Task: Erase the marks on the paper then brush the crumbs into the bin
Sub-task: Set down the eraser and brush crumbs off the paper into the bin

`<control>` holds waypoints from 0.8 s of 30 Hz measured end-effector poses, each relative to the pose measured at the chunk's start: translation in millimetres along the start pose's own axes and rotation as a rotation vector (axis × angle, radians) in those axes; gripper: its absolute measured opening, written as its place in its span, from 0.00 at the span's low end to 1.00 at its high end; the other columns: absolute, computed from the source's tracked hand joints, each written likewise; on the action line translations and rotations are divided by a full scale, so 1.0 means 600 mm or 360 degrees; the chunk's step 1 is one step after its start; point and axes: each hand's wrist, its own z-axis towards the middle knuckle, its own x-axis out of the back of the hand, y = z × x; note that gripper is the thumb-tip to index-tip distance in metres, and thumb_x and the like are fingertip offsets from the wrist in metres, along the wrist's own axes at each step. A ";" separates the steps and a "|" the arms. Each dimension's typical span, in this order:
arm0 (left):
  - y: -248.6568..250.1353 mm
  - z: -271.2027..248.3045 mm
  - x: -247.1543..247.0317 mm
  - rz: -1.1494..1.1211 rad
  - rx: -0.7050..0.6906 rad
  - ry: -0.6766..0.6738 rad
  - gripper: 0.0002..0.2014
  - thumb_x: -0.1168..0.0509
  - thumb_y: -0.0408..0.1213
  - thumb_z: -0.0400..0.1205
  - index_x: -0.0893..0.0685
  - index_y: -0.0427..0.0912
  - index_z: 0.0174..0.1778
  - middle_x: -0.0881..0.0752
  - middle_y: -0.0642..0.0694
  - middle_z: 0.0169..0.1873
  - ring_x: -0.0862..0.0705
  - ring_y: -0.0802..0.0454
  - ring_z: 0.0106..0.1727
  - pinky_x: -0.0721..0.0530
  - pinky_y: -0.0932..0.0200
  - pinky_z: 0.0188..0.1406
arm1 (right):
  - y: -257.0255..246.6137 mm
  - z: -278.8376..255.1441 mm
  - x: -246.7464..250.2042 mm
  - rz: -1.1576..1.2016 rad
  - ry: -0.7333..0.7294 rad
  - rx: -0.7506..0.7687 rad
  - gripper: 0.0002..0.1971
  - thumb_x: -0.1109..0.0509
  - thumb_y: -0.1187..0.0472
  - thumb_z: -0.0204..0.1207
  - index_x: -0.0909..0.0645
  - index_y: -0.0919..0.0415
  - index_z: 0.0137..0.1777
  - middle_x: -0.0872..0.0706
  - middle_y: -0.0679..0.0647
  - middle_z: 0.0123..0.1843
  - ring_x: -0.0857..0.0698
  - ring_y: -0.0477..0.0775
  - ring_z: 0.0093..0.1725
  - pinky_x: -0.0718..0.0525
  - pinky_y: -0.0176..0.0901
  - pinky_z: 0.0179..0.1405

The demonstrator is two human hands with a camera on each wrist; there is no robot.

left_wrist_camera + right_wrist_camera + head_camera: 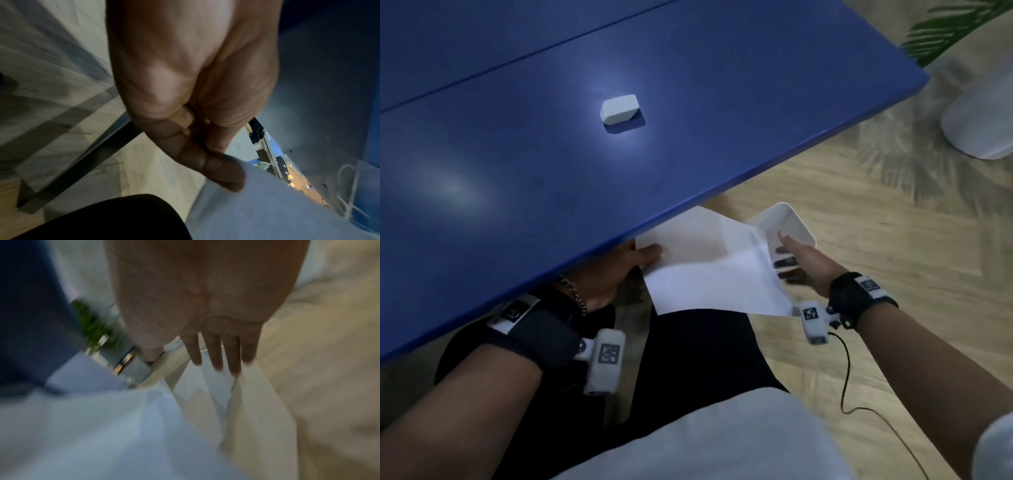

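A white sheet of paper [709,270] hangs below the blue table's front edge, sloping down to the right over a white bin [796,219] on the floor. My left hand [650,255] pinches the sheet's left edge, thumb on top; the left wrist view shows the left hand [216,162] curled onto the paper [267,207]. At the sheet's right edge my right hand [784,253] has straight fingers. In the blurred right wrist view the right hand [216,363] reaches over the bin [257,410], beside the paper [102,426]. A white eraser [619,109] lies on the table.
The blue table [482,154] fills the upper left, its edge running diagonally. Wooden floor [876,240] lies to the right, with a white planter [983,116] and green leaves at the far right. My dark-trousered lap [688,359] is under the paper. A cable trails from the right wrist.
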 end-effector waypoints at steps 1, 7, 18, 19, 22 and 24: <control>-0.001 -0.001 0.002 -0.0029 -0.0014 -0.0015 0.12 0.36 0.31 0.90 0.14 0.34 0.68 0.12 0.34 0.68 0.10 0.42 0.64 0.11 0.51 0.63 | 0.000 -0.015 0.000 0.0241 -0.0182 -0.0090 0.39 0.34 0.24 0.79 0.14 0.59 0.71 0.09 0.59 0.67 0.10 0.62 0.64 0.15 0.62 0.72; -0.008 -0.017 0.033 0.0325 -0.0167 -0.0074 0.16 0.30 0.29 0.87 0.14 0.41 0.71 0.08 0.45 0.64 0.10 0.48 0.66 0.14 0.48 0.70 | 0.023 -0.060 0.023 0.0443 -0.0376 0.0043 0.22 0.26 0.53 0.86 0.16 0.63 0.75 0.10 0.65 0.70 0.10 0.69 0.67 0.15 0.65 0.73; 0.009 -0.095 0.027 0.0962 -0.0213 -0.0276 0.02 0.29 0.29 0.87 0.12 0.35 0.50 0.10 0.45 0.33 0.15 0.56 0.29 0.20 0.66 0.28 | -0.040 -0.285 0.124 0.0272 0.0030 0.0448 0.15 0.32 0.60 0.89 0.13 0.64 0.70 0.08 0.65 0.67 0.08 0.70 0.64 0.10 0.66 0.64; 0.011 -0.107 0.031 0.0969 -0.0171 -0.0308 0.03 0.30 0.28 0.87 0.14 0.34 0.48 0.11 0.40 0.34 0.16 0.54 0.29 0.19 0.65 0.27 | -0.048 -0.312 0.137 0.0251 0.0065 0.0464 0.15 0.32 0.60 0.88 0.13 0.64 0.70 0.08 0.66 0.66 0.07 0.71 0.63 0.09 0.66 0.63; 0.022 -0.160 0.047 0.1145 -0.0075 -0.0451 0.02 0.30 0.26 0.87 0.15 0.32 0.49 0.08 0.35 0.38 0.11 0.51 0.32 0.14 0.62 0.33 | -0.077 -0.391 0.178 0.0147 0.0150 0.0486 0.14 0.31 0.60 0.87 0.12 0.66 0.67 0.07 0.69 0.63 0.06 0.70 0.57 0.04 0.59 0.52; 0.041 -0.212 0.046 0.1336 -0.0141 -0.0517 0.03 0.31 0.27 0.88 0.15 0.32 0.48 0.07 0.33 0.41 0.10 0.48 0.34 0.12 0.58 0.36 | -0.102 -0.446 0.187 -0.0006 0.0148 0.0486 0.13 0.30 0.60 0.86 0.10 0.66 0.64 0.07 0.71 0.61 0.05 0.70 0.51 0.04 0.56 0.46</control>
